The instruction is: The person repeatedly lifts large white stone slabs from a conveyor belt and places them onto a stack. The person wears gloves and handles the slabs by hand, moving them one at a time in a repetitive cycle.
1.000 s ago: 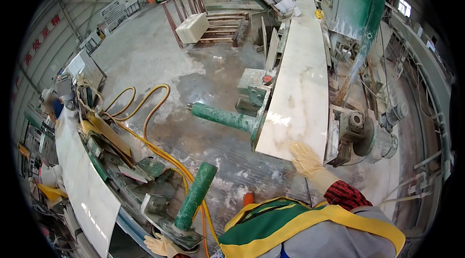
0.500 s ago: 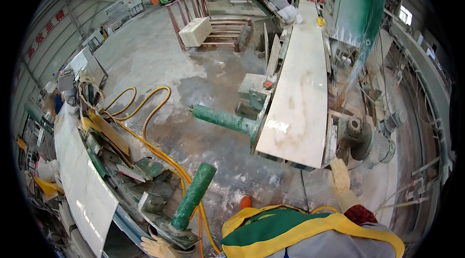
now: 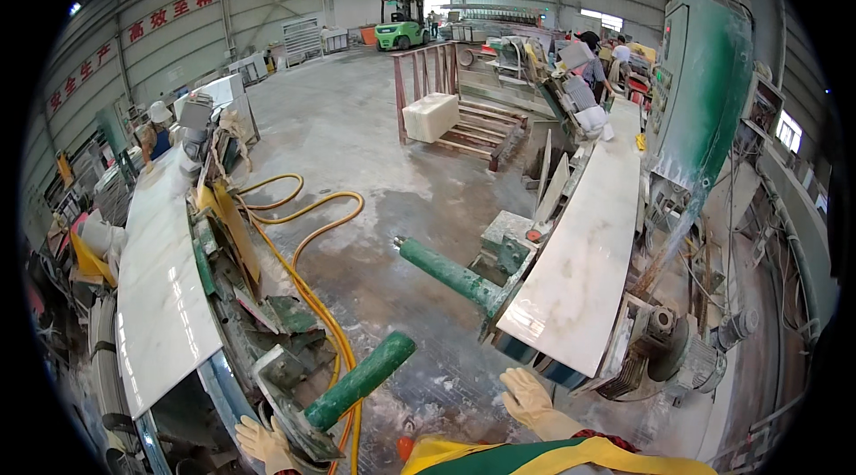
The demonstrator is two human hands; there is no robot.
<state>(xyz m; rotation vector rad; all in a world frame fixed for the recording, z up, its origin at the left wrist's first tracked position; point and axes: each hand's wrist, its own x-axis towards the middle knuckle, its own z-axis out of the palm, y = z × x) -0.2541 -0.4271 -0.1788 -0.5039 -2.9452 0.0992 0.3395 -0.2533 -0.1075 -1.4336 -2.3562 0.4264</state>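
Observation:
My right hand (image 3: 535,404), in a cream glove, hangs open just off the near end of a long, pale polished stone slab (image 3: 580,270). Its fingers are slightly apart and hold nothing. The slab lies on a machine bed at the right, with a green roller (image 3: 450,274) jutting from the bed's left side. My left hand (image 3: 263,444), gloved alike, has its fingers spread at the lower left. It is beside the metal bracket of another green roller (image 3: 366,377); whether it touches the bracket I cannot tell. A second pale slab (image 3: 165,288) lies along the left.
Yellow hoses (image 3: 312,297) loop over the wet floor between the machines. A motor (image 3: 695,359) sits right of the near slab end, below a tall green cabinet (image 3: 704,91). Farther off are a stone block (image 3: 432,117) on a rack, a forklift (image 3: 401,29) and co-workers (image 3: 620,51).
The view has tilted up and shows more of the hall. My right hand has moved left, from beside the slab's right corner to in front of its near end. My left hand shows more fully.

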